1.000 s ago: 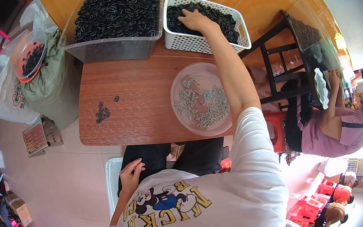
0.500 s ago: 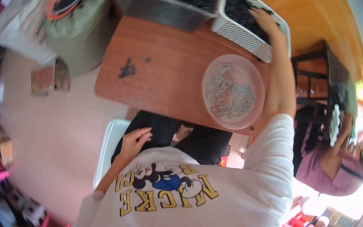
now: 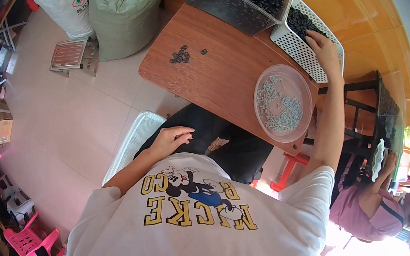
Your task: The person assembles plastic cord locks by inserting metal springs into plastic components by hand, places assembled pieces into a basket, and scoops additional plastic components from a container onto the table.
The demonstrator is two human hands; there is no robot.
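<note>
My right hand [image 3: 324, 51] reaches over the white perforated basket [image 3: 286, 41], its fingertips among the small black pieces [image 3: 300, 21] inside. Its thumb and fingers are a little apart, and I make out nothing held between them. My left hand [image 3: 169, 140] rests on my dark-trousered thigh with its fingers loosely bent and nothing visible in them. In front of me, a round clear bowl [image 3: 307, 96] holds many small silvery screw-like pieces [image 3: 285, 113]. Several small black pieces [image 3: 179, 55] lie in a cluster on the brown table [image 3: 220, 82], with a single one [image 3: 204, 52] nearby.
A large clear bin [image 3: 232, 14] of black pieces stands at the table's far edge. Full sacks [image 3: 123, 23] and a low stool [image 3: 71, 56] are on the floor at far left. A dark chair [image 3: 354, 109] stands at right, with another person [image 3: 371, 210] beyond it.
The view has shifted, so the table sits further right. My right hand has drawn back slightly within the basket, its fingers showing more. My left hand's fingers have curled more.
</note>
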